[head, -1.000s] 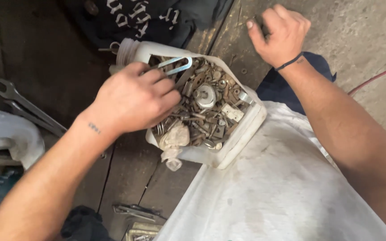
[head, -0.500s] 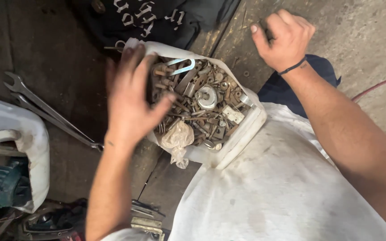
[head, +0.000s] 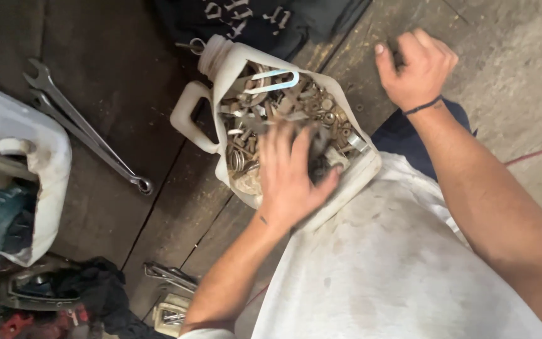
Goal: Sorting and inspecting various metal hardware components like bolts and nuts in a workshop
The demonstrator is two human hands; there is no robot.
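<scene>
Two hands in view. Left hand (head: 293, 176) spread flat, fingers apart, blurred, over cut-open white jug (head: 221, 94) full of rusty nuts, bolts, washers (head: 296, 107) — jug on dark plank floor, just ahead of person's white shirt (head: 396, 270). Right hand (head: 416, 66) raised off to side, fingers curled loosely; whether it holds anything, cannot tell. Risks, as judged: sharp rusty edges may cut bare palm; hard press on rim may tip jug, spilling hardware into floor gaps. Two long wrenches (head: 86, 132) lie well apart at left.
</scene>
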